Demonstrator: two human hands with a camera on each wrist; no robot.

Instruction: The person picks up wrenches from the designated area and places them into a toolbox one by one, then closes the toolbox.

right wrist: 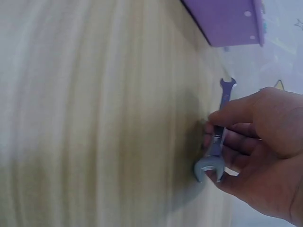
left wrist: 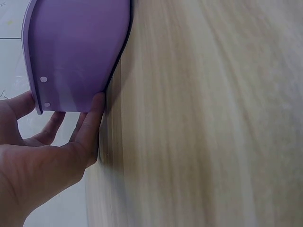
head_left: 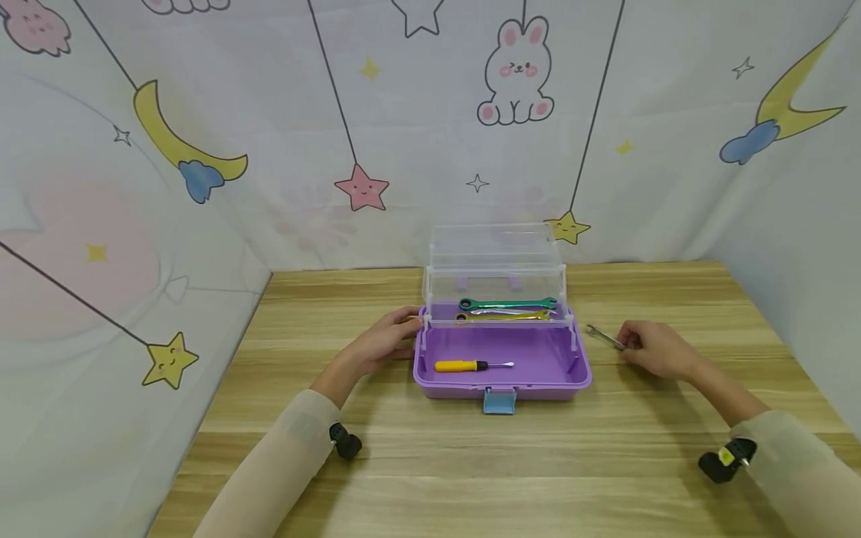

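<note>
Moving the small wrench (right wrist: pixel 216 145) seems the step: the right hand (head_left: pixel 655 350) pinches it at three o'clock of the box (head_left: pixel 457 391), which the relaxed left hand (head_left: pixel 380 345) touches at nine; next calls for steady fingertips.

White fabric (head_left: pixel 269 67) printed with stars (head_left: pixel 362 190), moons (head_left: pixel 158 133) and a rabbit (head_left: pixel 516 75) hangs behind and beside a wood-grain table (head_left: pixel 471 467).

Seen from above, the right hand (head_left: pixel 655 349) covers the near end of the small wrench (head_left: pixel 605 337), whose shank marking (right wrist: pixel 217 138) is too tiny for me to read, while both wrist views crop the purple toolbox (head_left: pixel 504 344) and the silvery tool (head_left: pixel 498 311) behind the yellow wrench (head_left: pixel 507 317) is partly hidden.
</note>
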